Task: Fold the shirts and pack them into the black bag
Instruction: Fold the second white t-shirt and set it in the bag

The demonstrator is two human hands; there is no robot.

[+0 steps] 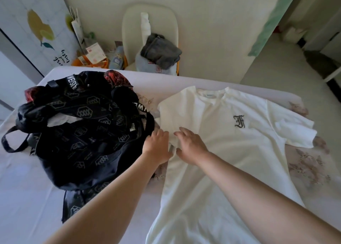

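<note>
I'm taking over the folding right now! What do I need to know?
The left hand lies open on the white shirt, at its edge by the black bag.
The right hand lies open on the shirt beside it.
The shirt is front up on the bed; the side near the bag looks folded in, the other sleeve is spread out.
The bag is open; something white shows inside.
Left: finish folding, then pack the shirt.
</note>
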